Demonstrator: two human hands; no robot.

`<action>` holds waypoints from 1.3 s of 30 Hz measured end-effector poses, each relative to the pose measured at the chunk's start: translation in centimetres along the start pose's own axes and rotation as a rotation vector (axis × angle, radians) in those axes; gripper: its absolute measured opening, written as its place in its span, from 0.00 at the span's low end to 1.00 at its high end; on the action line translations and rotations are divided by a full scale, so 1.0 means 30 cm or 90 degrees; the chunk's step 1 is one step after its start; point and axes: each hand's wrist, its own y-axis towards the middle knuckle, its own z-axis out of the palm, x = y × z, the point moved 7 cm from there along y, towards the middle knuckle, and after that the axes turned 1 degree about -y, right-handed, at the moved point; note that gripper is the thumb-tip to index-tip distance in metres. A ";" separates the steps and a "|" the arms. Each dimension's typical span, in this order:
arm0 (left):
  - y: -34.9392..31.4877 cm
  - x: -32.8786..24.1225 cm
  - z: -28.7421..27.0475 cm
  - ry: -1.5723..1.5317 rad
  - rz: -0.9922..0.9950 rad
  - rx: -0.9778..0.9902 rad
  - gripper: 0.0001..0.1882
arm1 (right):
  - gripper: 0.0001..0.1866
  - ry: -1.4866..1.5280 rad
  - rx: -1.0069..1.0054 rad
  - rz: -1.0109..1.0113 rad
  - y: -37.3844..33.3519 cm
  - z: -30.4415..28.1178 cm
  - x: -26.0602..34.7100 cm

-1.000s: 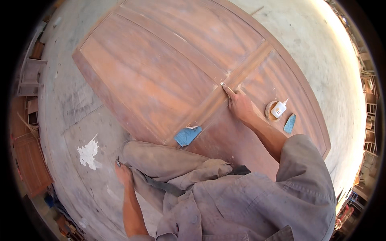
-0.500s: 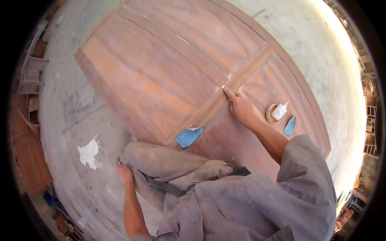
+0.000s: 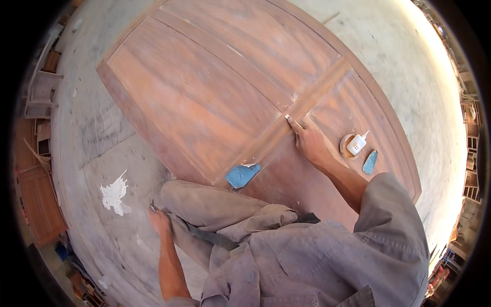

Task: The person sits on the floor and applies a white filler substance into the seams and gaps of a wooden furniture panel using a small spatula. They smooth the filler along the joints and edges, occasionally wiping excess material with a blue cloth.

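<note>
A large reddish-brown wooden panel door (image 3: 204,97) lies flat in front of me, with raised rails between its panels. My right hand (image 3: 310,143) reaches over it, index finger stretched out and its tip pressing on a rail joint beside a small white spot (image 3: 287,117). The other fingers are curled under, partly hidden. Low at the left, beside my knee, my left hand (image 3: 160,221) is closed round something small with a thin greyish tip, too small to name. Blue folded sandpaper (image 3: 242,175) rests on the door's near edge.
Right of my right forearm, a white glue bottle (image 3: 356,145) lies on a round tan lid or roll (image 3: 346,148), next to a smaller blue sandpaper piece (image 3: 370,162). White splatter (image 3: 114,195) marks the concrete floor (image 3: 107,153). Wooden furniture parts (image 3: 43,189) stand at the far left.
My right fingertip has shifted very slightly toward me along the joint. The whole view has moved a little; my left hand keeps its place by the knee.
</note>
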 end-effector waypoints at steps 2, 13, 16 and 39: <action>0.018 -0.010 0.004 -0.007 0.032 -0.025 0.28 | 0.31 0.001 -0.005 0.023 0.053 -0.007 0.015; -0.019 -0.062 -0.006 0.010 -0.034 0.041 0.27 | 0.33 -0.034 -0.008 0.013 0.045 0.025 0.006; 0.043 -0.012 -0.008 -0.017 0.008 -0.014 0.27 | 0.33 -0.026 -0.039 -0.015 0.048 0.014 0.016; 0.019 -0.013 0.023 -0.004 -0.018 0.004 0.26 | 0.39 -0.045 0.036 0.096 0.051 0.013 -0.094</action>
